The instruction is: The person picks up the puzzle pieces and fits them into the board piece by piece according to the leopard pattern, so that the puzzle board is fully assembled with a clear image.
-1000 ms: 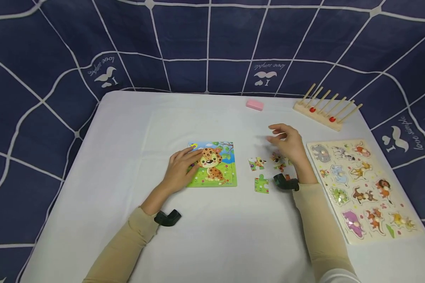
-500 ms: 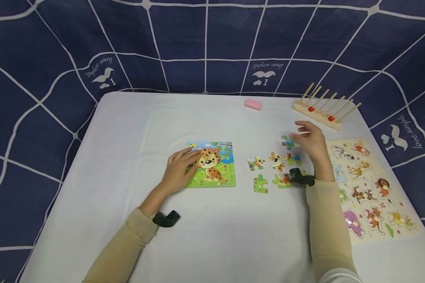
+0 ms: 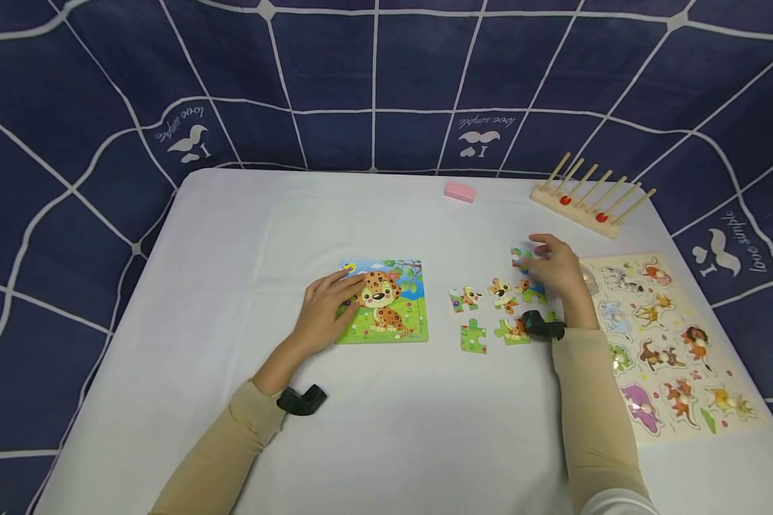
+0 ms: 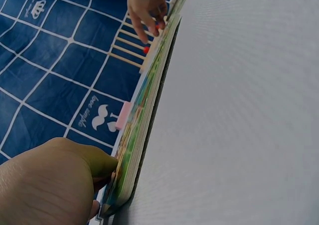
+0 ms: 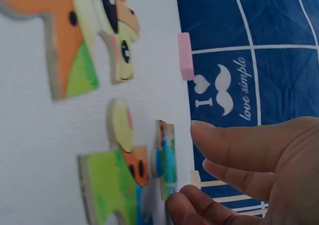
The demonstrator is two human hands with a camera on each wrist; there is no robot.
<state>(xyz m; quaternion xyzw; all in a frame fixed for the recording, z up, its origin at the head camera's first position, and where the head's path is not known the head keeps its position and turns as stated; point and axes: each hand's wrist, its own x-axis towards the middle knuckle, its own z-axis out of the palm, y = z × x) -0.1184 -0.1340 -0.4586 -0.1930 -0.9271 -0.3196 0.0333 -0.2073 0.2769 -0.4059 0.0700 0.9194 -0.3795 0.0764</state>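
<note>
My left hand (image 3: 325, 307) rests flat on the left side of a square leopard puzzle (image 3: 393, 315), fingers extended over the picture. In the left wrist view the puzzle (image 4: 130, 160) is seen edge-on beside the thumb. On the right, my right hand (image 3: 562, 275) hovers low over loose jigsaw pieces, thumb and fingers apart. Closest to its fingertips is a blue-green jigsaw piece (image 3: 518, 259); the right wrist view puts a fingertip at this piece (image 5: 168, 157), and I cannot tell if they touch. Part of another piece (image 3: 536, 292) is hidden beneath the hand.
Between the puzzle and right hand lie several more pieces, including a dog-face piece (image 3: 501, 293) and a green corner piece (image 3: 473, 336). An animal peg board (image 3: 673, 422) lies far right. A wooden peg rack (image 3: 576, 211) and pink block (image 3: 460, 192) stand at the back.
My right hand has moved right, uncovering the dog-face piece and the blue-green piece, then shifted slightly back left and nearer me. The left hand stays on the leopard puzzle.
</note>
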